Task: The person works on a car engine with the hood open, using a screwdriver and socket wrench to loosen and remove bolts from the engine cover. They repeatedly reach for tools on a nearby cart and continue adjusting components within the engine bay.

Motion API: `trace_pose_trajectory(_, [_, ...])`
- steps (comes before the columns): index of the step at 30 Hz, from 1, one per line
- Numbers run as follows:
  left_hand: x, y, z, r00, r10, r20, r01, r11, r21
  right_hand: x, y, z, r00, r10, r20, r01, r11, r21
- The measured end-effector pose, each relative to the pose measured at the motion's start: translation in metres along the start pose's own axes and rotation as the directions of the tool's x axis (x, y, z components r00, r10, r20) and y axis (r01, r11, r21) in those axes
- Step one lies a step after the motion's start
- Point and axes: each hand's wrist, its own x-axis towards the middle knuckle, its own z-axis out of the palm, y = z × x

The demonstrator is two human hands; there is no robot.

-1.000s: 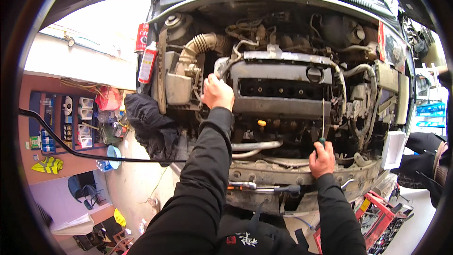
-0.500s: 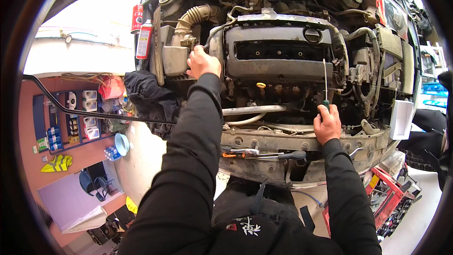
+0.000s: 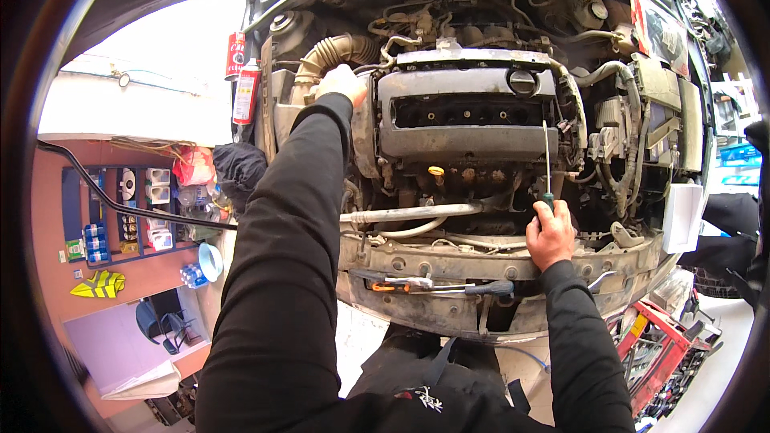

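Observation:
My left hand (image 3: 343,87) reaches to the engine between the ribbed intake hose (image 3: 334,52) and the left end of the dark engine cover (image 3: 461,141); its fingers are curled, and what lies in them is hidden. My right hand (image 3: 551,234) grips a long screwdriver (image 3: 546,167) with a green handle, its shaft pointing up toward the right end of the cover. The cover has a long opening with several bolts visible inside and a round cap (image 3: 522,82). A yellow dipstick loop (image 3: 436,173) stands below it.
Loose tools (image 3: 487,288) lie on the front crossmember. Two spray cans (image 3: 245,92) stand at the bay's left, above a dark cloth (image 3: 241,168). A white box (image 3: 683,216) is at the right, beside another person's dark-clothed body (image 3: 731,224). A red tool cart (image 3: 662,345) stands lower right.
My left hand has moved up and farther away along the intake hose. My right hand and screwdriver shifted slightly. The camera's view of the bay has moved too.

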Motion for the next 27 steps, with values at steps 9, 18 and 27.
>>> trace_pose_trajectory(9, [0.064, -0.008, 0.026, 0.906, 0.423, -0.013, -0.418, 0.898, 0.141, 0.002, -0.003, -0.003, 1.0, 0.007, 0.017, -0.007, 1.0, 0.005])
trace_pose_trajectory(18, [0.059, 0.013, 0.028, 0.89, 0.453, 0.057, -0.411, 0.848, -0.333, 0.002, -0.004, -0.003, 0.997, 0.044, 0.057, -0.043, 0.999, -0.014])
trace_pose_trajectory(27, [0.046, 0.046, 0.05, 0.86, 0.262, -0.438, -0.456, 0.778, -0.431, 0.004, -0.005, -0.003, 0.996, 0.043, 0.075, -0.04, 0.998, -0.05])
